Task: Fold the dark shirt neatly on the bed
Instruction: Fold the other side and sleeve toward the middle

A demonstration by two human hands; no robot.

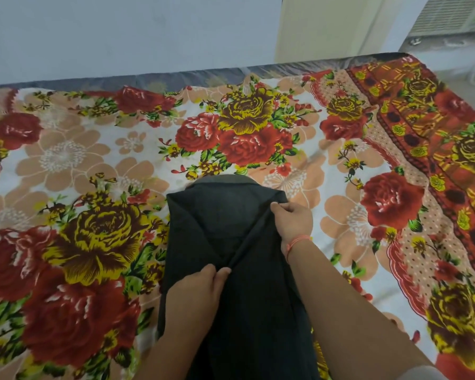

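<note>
A dark shirt (231,270), laid collar-away on the flowered bed (66,160), is pinched along a folded-in sleeve by the left hand (198,292) and right hand (294,220). The fold could be skewed or bunched if the sleeve is pulled unevenly.

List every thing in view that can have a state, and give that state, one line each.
shirt: lying collar-away on the bed, sides folded in, a diagonal fold held taut
left hand: pinching the fold's near end
right hand: pinching the fold's far end near the shoulder
bracelet: on the right wrist
bedsheet: spread flat, slightly wrinkled
</note>
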